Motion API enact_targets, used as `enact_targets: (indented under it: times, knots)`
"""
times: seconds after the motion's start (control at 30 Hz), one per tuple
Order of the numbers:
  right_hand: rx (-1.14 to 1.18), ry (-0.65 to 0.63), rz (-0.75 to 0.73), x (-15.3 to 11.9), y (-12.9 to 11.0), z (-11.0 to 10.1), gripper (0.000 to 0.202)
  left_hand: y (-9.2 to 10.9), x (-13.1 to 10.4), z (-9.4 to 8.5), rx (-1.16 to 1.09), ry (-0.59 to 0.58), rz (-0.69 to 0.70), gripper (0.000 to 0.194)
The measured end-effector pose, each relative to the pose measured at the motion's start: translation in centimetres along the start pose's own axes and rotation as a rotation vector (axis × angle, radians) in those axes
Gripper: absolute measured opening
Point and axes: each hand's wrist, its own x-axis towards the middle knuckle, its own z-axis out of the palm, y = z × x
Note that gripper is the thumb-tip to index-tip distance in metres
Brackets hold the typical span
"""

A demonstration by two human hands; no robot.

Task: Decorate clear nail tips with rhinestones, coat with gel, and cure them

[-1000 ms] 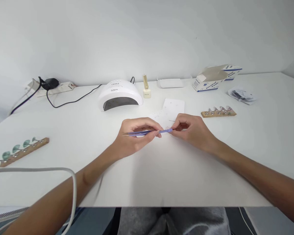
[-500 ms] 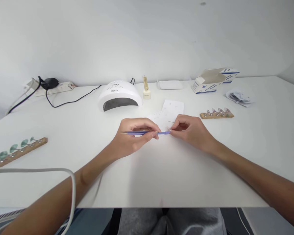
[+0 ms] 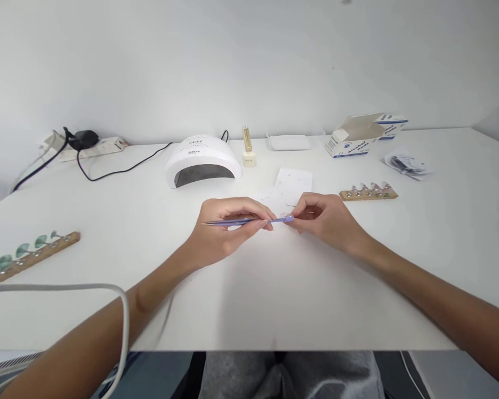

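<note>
My left hand point(image 3: 228, 227) is closed around slim purple tweezers point(image 3: 237, 222). Their pointed ends face left, and the flat, rounded purple end reaches my right hand. In a pinch, my right hand point(image 3: 322, 219) holds a small clear nail tip point(image 3: 286, 214), mostly hidden by its fingers and the tweezers' end. A thin dark line, too fine to identify, pokes out beside the right fingers. Just behind the hands lie white cards point(image 3: 295, 180) with tiny specks on them.
A white nail lamp point(image 3: 203, 155), a gold-capped polish bottle point(image 3: 249, 159) and a white tray point(image 3: 290, 143) line the back. To the right are an alcohol pad box point(image 3: 353, 147), packets point(image 3: 407, 164) and a stand of clear nail tips point(image 3: 369, 195). Green tips on another stand point(image 3: 45, 255) sit left.
The rounded end of the tweezers has shifted slightly right and up, onto the clear nail tip at my right fingers. Both hands otherwise keep nearly the same place and grip.
</note>
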Motion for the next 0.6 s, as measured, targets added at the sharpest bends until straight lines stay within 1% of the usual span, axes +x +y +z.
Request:
enact_targets:
  times: [0.27,0.47,0.6]
  knots:
    - [0.035,-0.03,0.017,0.08,-0.07,-0.21,0.023,0.11,0.09,-0.11,0.05,0.032,0.02,0.01]
    - [0.038,-0.025,-0.013,0.03,0.11,-0.12,0.025,-0.1,0.05,-0.1,-0.017,0.029,0.045,0.009]
    - [0.057,-0.027,-0.038,0.04,-0.02,-0.14,0.024,0.09,0.1,-0.15,0.006,0.029,0.033,0.009]
